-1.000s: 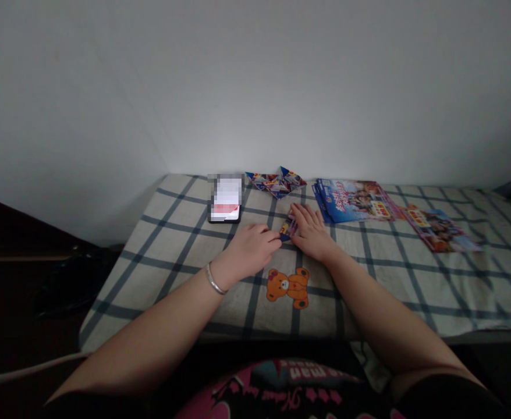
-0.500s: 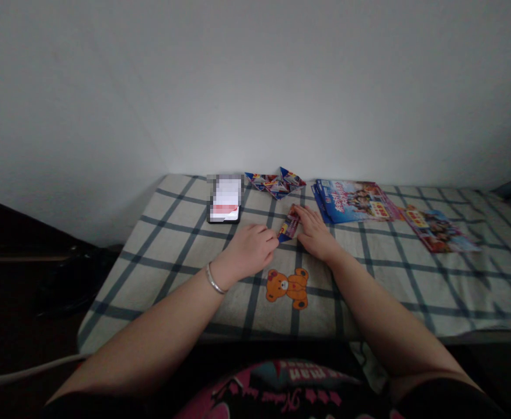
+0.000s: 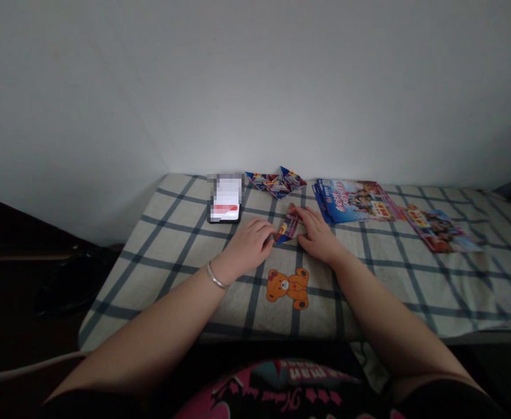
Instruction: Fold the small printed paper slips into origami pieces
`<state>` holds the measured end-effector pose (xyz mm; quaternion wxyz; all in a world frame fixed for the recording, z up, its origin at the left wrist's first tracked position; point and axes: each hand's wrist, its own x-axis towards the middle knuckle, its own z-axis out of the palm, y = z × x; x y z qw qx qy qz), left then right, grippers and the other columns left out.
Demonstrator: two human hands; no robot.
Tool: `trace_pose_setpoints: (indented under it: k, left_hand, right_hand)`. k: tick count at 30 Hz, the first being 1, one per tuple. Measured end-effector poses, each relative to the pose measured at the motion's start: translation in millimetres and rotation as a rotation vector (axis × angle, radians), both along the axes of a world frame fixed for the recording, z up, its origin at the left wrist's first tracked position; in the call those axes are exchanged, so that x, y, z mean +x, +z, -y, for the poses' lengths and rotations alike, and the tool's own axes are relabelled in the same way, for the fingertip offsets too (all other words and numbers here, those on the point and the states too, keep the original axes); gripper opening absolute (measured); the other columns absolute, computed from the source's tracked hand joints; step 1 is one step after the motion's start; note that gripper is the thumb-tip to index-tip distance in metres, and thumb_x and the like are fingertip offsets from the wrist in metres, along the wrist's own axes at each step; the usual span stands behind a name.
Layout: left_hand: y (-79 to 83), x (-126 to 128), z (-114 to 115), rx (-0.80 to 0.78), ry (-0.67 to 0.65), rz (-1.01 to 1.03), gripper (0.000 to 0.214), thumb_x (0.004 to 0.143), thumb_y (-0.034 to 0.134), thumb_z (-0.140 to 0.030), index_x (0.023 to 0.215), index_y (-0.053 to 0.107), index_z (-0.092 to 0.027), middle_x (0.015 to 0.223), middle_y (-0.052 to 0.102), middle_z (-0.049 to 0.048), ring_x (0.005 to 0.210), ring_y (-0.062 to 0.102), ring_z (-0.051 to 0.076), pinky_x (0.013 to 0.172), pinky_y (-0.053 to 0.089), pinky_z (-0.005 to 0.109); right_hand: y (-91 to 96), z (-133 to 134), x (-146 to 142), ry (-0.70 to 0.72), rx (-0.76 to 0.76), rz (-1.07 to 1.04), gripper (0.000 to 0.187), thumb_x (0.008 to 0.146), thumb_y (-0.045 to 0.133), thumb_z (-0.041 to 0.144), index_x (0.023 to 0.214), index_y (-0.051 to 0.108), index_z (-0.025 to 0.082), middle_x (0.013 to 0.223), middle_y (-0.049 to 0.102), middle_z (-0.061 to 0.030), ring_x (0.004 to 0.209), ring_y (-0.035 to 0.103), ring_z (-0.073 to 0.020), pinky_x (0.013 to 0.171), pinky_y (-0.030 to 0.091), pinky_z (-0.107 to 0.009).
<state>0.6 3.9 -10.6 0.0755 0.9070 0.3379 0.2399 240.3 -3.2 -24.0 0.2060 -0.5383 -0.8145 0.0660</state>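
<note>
Left hand [image 3: 247, 243] and right hand [image 3: 319, 235] pinch small folded paper [image 3: 287, 228] on checked cloth [image 3: 185, 244] (phone [image 3: 225, 199] glowing beyond).

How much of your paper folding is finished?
One folded paper shape already sits by the wall. In hand now: the left hand pinches a small folded paper while the right hand presses it on the checked cloth. Left over: the flat leaflets on the right, not folded yet.
</note>
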Motion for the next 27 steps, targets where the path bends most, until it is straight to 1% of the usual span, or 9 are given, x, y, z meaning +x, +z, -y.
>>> trace_pose_setpoints:
  k: [2,4,6,9,12,16,19,23,27]
  left_hand:
    - [-4.8,0.2,0.5,0.04,0.04,-0.009,0.034,0.094,0.053,-0.026,0.125,0.055,-0.013,0.127,0.057,0.0125,0.124,0.05,0.026,0.109,0.041,0.046]
    - [-8.7,0.1,0.7,0.055,0.031,-0.048,0.044,0.094,0.054,-0.032,0.134,0.049,-0.013,0.135,0.054,0.0144,0.13,0.046,0.028,0.111,0.039,0.049]
    - [-10.4,-0.1,0.9,0.052,0.021,-0.077,0.05,0.095,0.053,-0.036,0.138,0.046,-0.013,0.139,0.051,0.0165,0.134,0.043,0.029,0.113,0.037,0.05]
    - [-10.1,-0.3,1.2,0.033,0.022,-0.102,0.054,0.094,0.054,-0.039,0.139,0.045,-0.01,0.142,0.049,0.0184,0.136,0.041,0.03,0.114,0.035,0.05]
    - [-10.5,-0.8,0.2,0.021,0.019,-0.108,0.056,0.094,0.054,-0.04,0.138,0.045,-0.007,0.143,0.048,0.0187,0.137,0.04,0.03,0.116,0.033,0.047]
    - [-12.3,-1.7,-2.5,0.005,0.011,-0.063,0.056,0.095,0.052,-0.04,0.141,0.041,-0.011,0.142,0.05,0.0176,0.136,0.042,0.029,0.114,0.035,0.049]
    - [-10.6,-1.9,-3.4,-0.04,0.0,-0.004,0.057,0.094,0.053,-0.037,0.144,0.037,-0.014,0.138,0.052,0.0172,0.133,0.046,0.029,0.111,0.039,0.051]
    - [-5.5,-1.1,-1.5,-0.101,-0.031,0.087,0.059,0.095,0.052,-0.031,0.149,0.029,-0.018,0.139,0.052,0.0161,0.131,0.049,0.028,0.109,0.042,0.051]
    - [-1.9,1.1,2.1,-0.154,-0.086,0.154,0.06,0.097,0.05,-0.029,0.151,0.025,-0.019,0.142,0.049,0.0157,0.132,0.048,0.026,0.111,0.042,0.048]
  right_hand:
    - [1.4,0.6,-0.7,0.018,-0.009,-0.001,0.071,0.079,0.048,0.02,0.149,0.036,0.011,0.151,0.045,-0.0142,0.144,0.034,-0.0315,0.119,0.025,-0.056]
    - [2.6,0.9,-1.6,0.051,-0.019,-0.013,0.071,0.08,0.048,0.019,0.15,0.035,0.014,0.149,0.047,-0.0135,0.143,0.035,-0.0307,0.118,0.025,-0.058]
    - [3.6,0.9,-2.9,0.087,-0.021,-0.034,0.071,0.08,0.049,0.019,0.15,0.036,0.016,0.147,0.05,-0.0138,0.142,0.037,-0.0297,0.118,0.026,-0.058]
    - [4.4,0.5,-5.1,0.126,-0.004,-0.062,0.068,0.08,0.051,0.018,0.147,0.04,0.015,0.144,0.053,-0.0143,0.138,0.042,-0.0285,0.117,0.029,-0.055]
    - [4.2,0.1,-6.6,0.147,0.013,-0.09,0.066,0.08,0.052,0.017,0.145,0.043,0.014,0.142,0.054,-0.0155,0.135,0.047,-0.0277,0.117,0.031,-0.053]
    - [4.0,0.3,-7.6,0.144,0.008,-0.149,0.067,0.081,0.053,0.016,0.147,0.041,0.018,0.143,0.054,-0.0131,0.134,0.049,-0.0266,0.117,0.032,-0.053]
    - [5.3,1.3,-9.6,0.112,-0.028,-0.232,0.068,0.082,0.054,0.017,0.148,0.039,0.019,0.144,0.054,-0.0126,0.133,0.05,-0.026,0.115,0.037,-0.051]
    - [8.0,3.6,-15.8,0.045,-0.101,-0.372,0.069,0.083,0.058,0.021,0.149,0.038,0.021,0.144,0.054,-0.0118,0.135,0.048,-0.0251,0.115,0.038,-0.049]
    - [7.2,5.0,-23.4,0.042,-0.152,-0.571,0.074,0.08,0.063,0.021,0.149,0.036,0.022,0.143,0.055,-0.0126,0.13,0.054,-0.0253,0.102,0.051,-0.046]
